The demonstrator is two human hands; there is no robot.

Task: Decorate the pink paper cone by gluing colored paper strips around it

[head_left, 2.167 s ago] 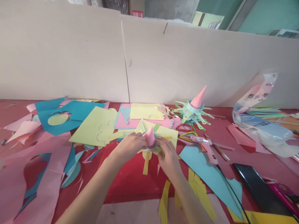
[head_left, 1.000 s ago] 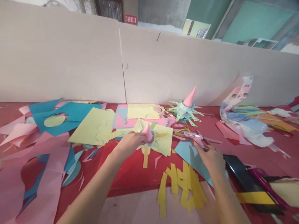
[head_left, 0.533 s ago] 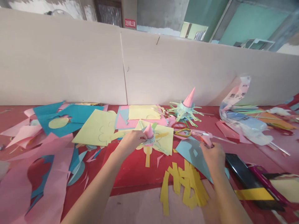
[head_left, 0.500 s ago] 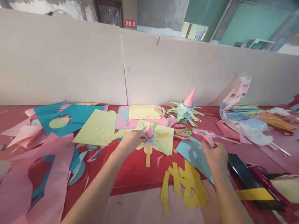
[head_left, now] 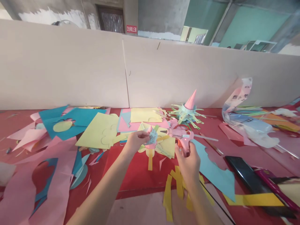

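Observation:
My left hand (head_left: 136,142) pinches a small paper craft (head_left: 152,137), a pink cone with a light blue band around it. Petal shapes and a yellow strip spread out under the craft. My right hand (head_left: 190,164) is closed around the handle of a pink hot glue gun (head_left: 181,134). The gun's dark nozzle points left, a short way from the blue band; whether they touch I cannot tell. A clear glue stick (head_left: 206,137) sticks out of its back end.
Behind stands a finished-looking pink cone (head_left: 191,100) with a fringed green collar. Scissors (head_left: 185,127), yellow strips (head_left: 168,197), a light blue sheet (head_left: 214,167), a black phone-like slab (head_left: 243,172) and pink offcuts (head_left: 56,181) lie around. A pale partition (head_left: 70,68) rises behind.
My right hand has brought the glue gun left, from beside the scissors up to the small paper craft. My left hand stays nearly in place, with the blue band now facing the gun more.

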